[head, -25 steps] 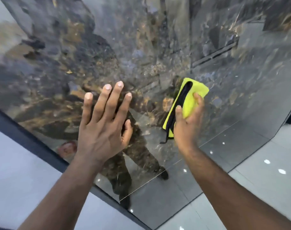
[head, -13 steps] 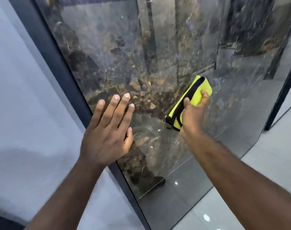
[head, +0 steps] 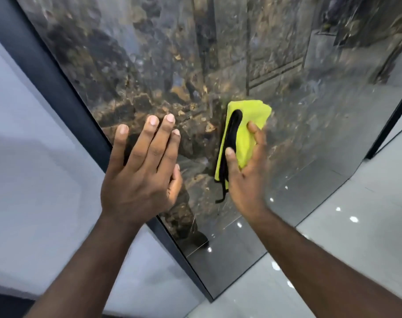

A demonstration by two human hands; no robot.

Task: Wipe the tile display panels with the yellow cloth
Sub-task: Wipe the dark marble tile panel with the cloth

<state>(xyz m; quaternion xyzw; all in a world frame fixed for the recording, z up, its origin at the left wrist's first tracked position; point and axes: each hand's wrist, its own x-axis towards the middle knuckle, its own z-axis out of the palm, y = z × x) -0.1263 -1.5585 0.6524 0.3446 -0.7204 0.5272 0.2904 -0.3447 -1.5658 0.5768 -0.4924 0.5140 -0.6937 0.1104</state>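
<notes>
A glossy dark marbled tile panel [head: 218, 53] with gold veins fills the upper middle of the head view, set in a dark frame [head: 57, 88]. My right hand [head: 248, 180] presses a folded yellow cloth [head: 248, 125] with black trim against the panel, thumb and forefinger curled over the cloth's edges. My left hand [head: 142, 175] lies flat with straight fingers near the panel's left edge, beside the frame. A loose black strip of the cloth hangs below my right hand.
A pale grey-white panel [head: 34, 180] stands left of the dark frame. Glossy grey floor tiles [head: 356, 237] with light reflections lie at the lower right. Another dark frame edge [head: 388, 125] bounds the panel at the right.
My right hand has carried the cloth leftward across the panel, closer to my left hand. The view has swung, bringing the panel's left frame and the pale panel into sight.
</notes>
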